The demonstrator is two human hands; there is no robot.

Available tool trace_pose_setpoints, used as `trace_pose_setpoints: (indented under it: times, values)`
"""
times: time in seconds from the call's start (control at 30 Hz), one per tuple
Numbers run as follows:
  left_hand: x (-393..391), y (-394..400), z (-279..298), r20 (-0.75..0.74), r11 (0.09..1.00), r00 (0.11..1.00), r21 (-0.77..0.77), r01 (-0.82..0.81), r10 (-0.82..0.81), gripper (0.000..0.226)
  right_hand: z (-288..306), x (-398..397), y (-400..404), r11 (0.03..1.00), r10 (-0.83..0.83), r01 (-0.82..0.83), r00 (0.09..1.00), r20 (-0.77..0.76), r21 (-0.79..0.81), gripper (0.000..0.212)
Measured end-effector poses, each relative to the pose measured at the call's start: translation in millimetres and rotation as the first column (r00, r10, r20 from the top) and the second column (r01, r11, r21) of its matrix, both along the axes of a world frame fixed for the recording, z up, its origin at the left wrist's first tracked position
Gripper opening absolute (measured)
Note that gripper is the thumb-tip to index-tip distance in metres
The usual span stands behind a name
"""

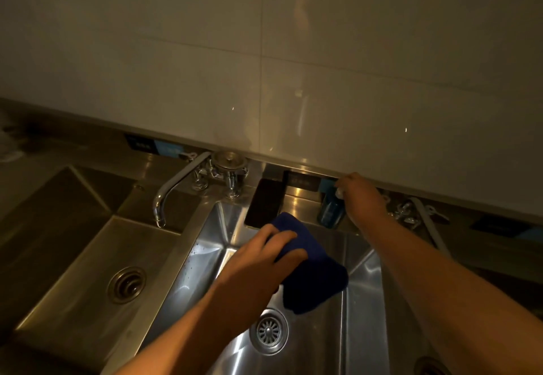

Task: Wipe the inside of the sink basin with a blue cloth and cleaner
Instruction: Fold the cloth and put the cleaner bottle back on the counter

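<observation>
Both forearms enter from six o'clock, the nearest things to the camera. At the end of the left one, the left hand (258,260) grips the blue cloth (311,274) with thumb and fingers closed over its upper edge, so the loose bulk hangs above the sink basin (364,301), just toward twelve o'clock of the drain (269,331). Held like that it looks ready to be wetted or pressed to the steel; I cannot tell whether its lower fold touches the basin.

At one o'clock, the right hand (363,198) is wrapped around the top of the blue cleaner bottle (330,211), which stands on the steel table (296,195) ledge behind the basin, probably to lift it or set it down. The fingers hide the nozzle, so its type is unclear.

A dark flat object (266,201), perhaps a phone, lies at the basin's far rim at eleven o'clock of the cloth. The faucet (176,186) points toward the second basin (73,257) at nine o'clock.

Dim light blurs the labels under the wall ledge. Another tap at three o'clock is partly hidden by the right arm, and another drain at five o'clock is cut off by the frame.
</observation>
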State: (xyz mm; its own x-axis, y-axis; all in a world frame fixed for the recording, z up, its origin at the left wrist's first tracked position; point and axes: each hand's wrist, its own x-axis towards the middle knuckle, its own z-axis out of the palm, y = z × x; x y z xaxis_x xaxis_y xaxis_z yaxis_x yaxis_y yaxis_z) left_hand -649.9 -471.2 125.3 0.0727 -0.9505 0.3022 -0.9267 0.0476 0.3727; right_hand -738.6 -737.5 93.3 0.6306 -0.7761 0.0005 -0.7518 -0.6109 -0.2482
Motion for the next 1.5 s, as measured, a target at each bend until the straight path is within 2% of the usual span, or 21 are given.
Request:
trace_pose_setpoints:
  times: [0.03, 0.07, 0.1, 0.17, 0.23, 0.3, 0.43, 0.63, 0.77, 0.93, 1.13, 1.3, 1.5]
  values:
    - [2.3, -1.2, -1.8, 0.039, 0.999, 0.999, -0.019, 0.038, -0.037, 0.069, -1.0, -2.6, -0.7, 1.000, 0.006, -0.006, 0.999, 0.038, 0.001, 0.022]
    - [6.4, -3.0, -5.8, 0.115, 0.999, 0.993, -0.018, 0.043, -0.041, 0.075, 1.8, -3.8, -0.3, 1.000, 0.013, -0.014, 1.000, 0.020, 0.023, 0.021]
    - [7.7, -4.0, -7.3, 0.125, 0.999, 0.991, 0.005, 0.045, -0.045, 0.079, 5.4, -4.3, 0.9, 0.998, 0.002, 0.000, 1.000, -0.023, 0.065, 0.021]
    - [9.3, -5.2, -4.9, 0.157, 1.000, 0.988, 0.000, 0.008, -0.008, 0.083, 12.7, -4.0, 2.9, 0.995, -0.029, 0.038, 0.995, -0.100, 0.095, 0.021]
    - [9.4, -2.8, 0.8, 0.207, 0.999, 0.978, -0.035, 0.003, 0.004, 0.084, 21.4, -4.6, 8.1, 0.999, -0.006, 0.013, 0.989, -0.147, 0.048, 0.024]
    - [11.7, -0.1, 5.6, 0.214, 0.998, 0.977, -0.056, -0.007, 0.018, 0.083, 30.4, -10.9, 17.0, 0.998, 0.054, -0.058, 0.991, -0.121, -0.031, 0.028]
    - [14.9, 14.7, 13.7, 0.176, 0.994, 0.981, -0.082, -0.066, 0.080, 0.079, 48.0, -22.6, 41.6, 0.979, 0.189, -0.193, 0.980, -0.055, -0.061, 0.020]
    - [22.0, 57.1, 23.2, 0.183, 0.990, 0.974, -0.057, -0.129, 0.137, 0.074, 87.4, -10.3, 105.0, 0.959, 0.283, -0.284, 0.934, -0.220, 0.026, 0.027]
    - [34.1, 94.9, 30.3, 0.195, 0.985, 0.966, -0.065, -0.162, 0.171, 0.071, 106.5, -2.0, 159.1, 0.922, 0.377, -0.383, 0.923, -0.082, -0.066, 0.021]
    - [61.0, 164.6, 46.1, 0.190, 0.961, 0.945, -0.131, -0.244, 0.265, 0.065, 132.2, 39.5, 231.4, 0.855, 0.508, -0.506, 0.862, -0.014, -0.113, 0.022]
    - [124.7, 286.4, 50.7, 0.227, 0.926, 0.899, -0.134, -0.353, 0.375, 0.059, 149.5, 117.8, 332.5, 0.792, 0.606, -0.598, 0.794, 0.045, -0.119, 0.021]
    - [178.5, 393.5, 53.0, 0.246, 0.868, 0.832, -0.146, -0.474, 0.496, 0.043, 142.6, 194.9, 420.1, 0.750, 0.661, -0.651, 0.746, 0.082, -0.115, 0.020]
    - [244.4, 493.0, 42.8, 0.265, 0.823, 0.786, -0.056, -0.566, 0.558, 0.072, 125.4, 286.1, 499.4, 0.727, 0.686, -0.684, 0.718, 0.121, -0.062, 0.015]
